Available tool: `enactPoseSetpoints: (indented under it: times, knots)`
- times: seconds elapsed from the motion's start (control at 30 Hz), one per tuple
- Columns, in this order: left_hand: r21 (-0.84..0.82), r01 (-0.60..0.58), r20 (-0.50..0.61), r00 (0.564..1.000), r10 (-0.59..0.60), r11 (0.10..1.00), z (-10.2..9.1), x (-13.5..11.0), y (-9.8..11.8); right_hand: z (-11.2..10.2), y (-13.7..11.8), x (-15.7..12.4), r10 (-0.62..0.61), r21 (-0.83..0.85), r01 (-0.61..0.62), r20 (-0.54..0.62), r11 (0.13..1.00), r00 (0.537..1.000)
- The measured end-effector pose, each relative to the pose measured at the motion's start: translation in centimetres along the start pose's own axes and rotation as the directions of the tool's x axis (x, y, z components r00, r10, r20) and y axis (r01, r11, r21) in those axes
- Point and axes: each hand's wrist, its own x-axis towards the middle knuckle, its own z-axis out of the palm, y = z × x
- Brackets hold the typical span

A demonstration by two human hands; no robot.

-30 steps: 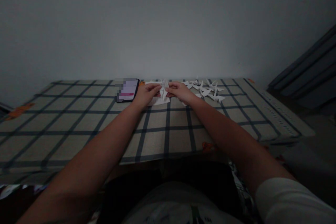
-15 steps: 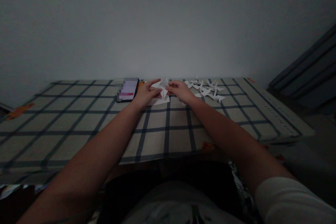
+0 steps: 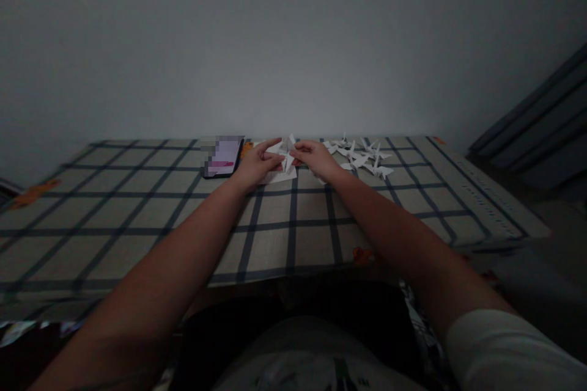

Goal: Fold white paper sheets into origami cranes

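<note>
Between my two hands is a piece of white folded paper [image 3: 287, 160], with a pointed tip standing up at its top. My left hand [image 3: 257, 165] pinches its left side between thumb and fingers, the index finger stretched out above. On the right side, my right hand [image 3: 314, 156] grips the paper with thumb and fingertips. White paper sheets [image 3: 280, 176] lie on the table under and behind my hands, partly covered by them. To the right of my right hand sit several folded paper cranes [image 3: 352, 156] in a loose group.
A phone [image 3: 224, 157] with a lit screen, partly blurred out, lies left of my left hand. The checked tablecloth [image 3: 151, 195] covers the table, which stands against a plain wall [image 3: 293, 43]. A dark curtain [image 3: 541, 110] hangs at the right.
The folded paper between my hands has opened a little, and its upper tip now stands out more clearly. My hands have hardly moved.
</note>
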Motion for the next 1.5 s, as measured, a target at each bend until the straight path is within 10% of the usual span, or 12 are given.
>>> enactPoseSetpoints:
  times: [1.17,1.5]
  knots:
    - [-0.072,0.066,0.068,0.996,-0.061,0.995,0.0,-0.1,-0.3,-0.2,-0.2,0.0,-0.003,0.001,0.003,-0.072,1.000,0.997]
    - [0.007,-0.035,-0.083,0.996,0.035,0.999,0.0,0.1,-0.1,0.0,-0.8,-0.4,0.098,-0.002,-0.098,0.047,0.995,0.994]
